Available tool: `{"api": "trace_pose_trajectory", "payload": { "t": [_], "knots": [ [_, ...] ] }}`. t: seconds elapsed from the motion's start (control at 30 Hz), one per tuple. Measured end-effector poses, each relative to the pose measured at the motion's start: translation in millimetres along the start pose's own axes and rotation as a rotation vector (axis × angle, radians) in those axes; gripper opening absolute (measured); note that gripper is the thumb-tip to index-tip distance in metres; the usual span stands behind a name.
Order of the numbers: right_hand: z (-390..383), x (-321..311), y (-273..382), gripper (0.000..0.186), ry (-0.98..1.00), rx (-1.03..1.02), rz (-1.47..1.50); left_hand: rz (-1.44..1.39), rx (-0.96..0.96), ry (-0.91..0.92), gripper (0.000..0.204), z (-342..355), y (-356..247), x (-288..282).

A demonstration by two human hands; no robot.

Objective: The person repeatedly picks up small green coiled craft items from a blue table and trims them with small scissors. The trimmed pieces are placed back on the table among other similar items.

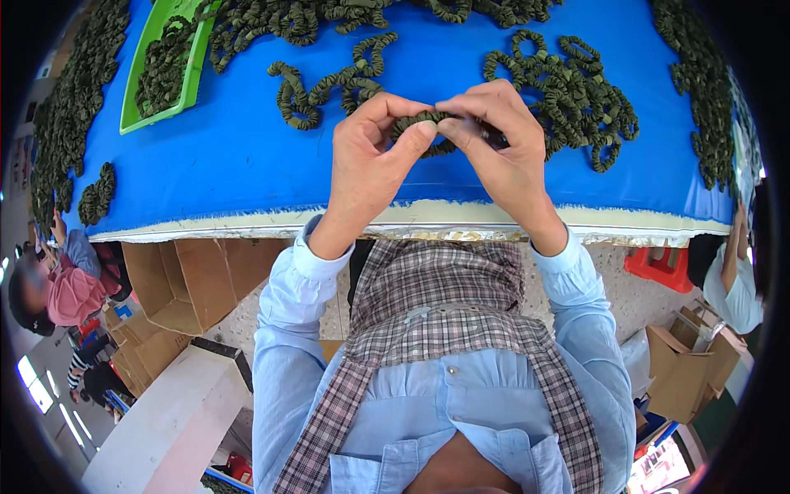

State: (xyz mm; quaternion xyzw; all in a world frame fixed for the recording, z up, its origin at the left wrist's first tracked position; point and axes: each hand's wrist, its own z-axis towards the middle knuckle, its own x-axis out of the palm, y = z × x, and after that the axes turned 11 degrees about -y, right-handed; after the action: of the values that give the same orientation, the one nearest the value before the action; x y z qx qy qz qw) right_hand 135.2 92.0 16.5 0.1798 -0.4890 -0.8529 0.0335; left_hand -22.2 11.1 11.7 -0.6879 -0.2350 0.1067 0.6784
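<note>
Between my two hands, just above the near edge of the blue-covered table (239, 165), is a dark green scrunchie (409, 123). My left hand (374, 152) pinches its left side between thumb and fingers. On its other side my right hand (504, 136) is closed too, thumb and forefinger pressed together at the ring, with the fingertips of both hands nearly touching. Part of the scrunchie is hidden behind my fingers. A loose pile of matching scrunchies (580, 103) lies right of my hands, and a few more scrunchies (296, 99) lie to their left.
A green plastic tray (188, 82) of small dark green pieces stands at the far left. Scrunchie heaps line the left (78, 90), far and right (699, 90) sides. Cardboard boxes (197, 280) and a red stool (662, 267) stand below table level. Other people (70, 284) sit at both sides.
</note>
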Motion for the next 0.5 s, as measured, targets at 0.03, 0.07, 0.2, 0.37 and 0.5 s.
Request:
{"api": "trace_pose_trajectory", "payload": {
  "t": [0.03,0.07,0.2,0.37,0.5],
  "knots": [
    [-1,1,-2,0.024,-0.032,-0.089,-0.012,-0.002,0.006,0.000,0.017,-1,-1,1],
    [-2,0,-1,0.023,-0.041,-0.118,-0.037,-0.024,-0.002,-0.027,0.017,0,0,1],
    [-2,-12,9,0.015,0.290,-0.048,0.095,-0.182,-0.055,-0.118,0.018,5,9,-8],
    [-2,-38,29,0.015,0.793,0.479,0.281,-0.400,-0.178,-0.139,0.019,4,13,-16],
    [-10,-19,8,0.020,0.233,0.443,0.123,-0.531,-0.233,-0.106,0.020,2,16,-16]
  ]
}}
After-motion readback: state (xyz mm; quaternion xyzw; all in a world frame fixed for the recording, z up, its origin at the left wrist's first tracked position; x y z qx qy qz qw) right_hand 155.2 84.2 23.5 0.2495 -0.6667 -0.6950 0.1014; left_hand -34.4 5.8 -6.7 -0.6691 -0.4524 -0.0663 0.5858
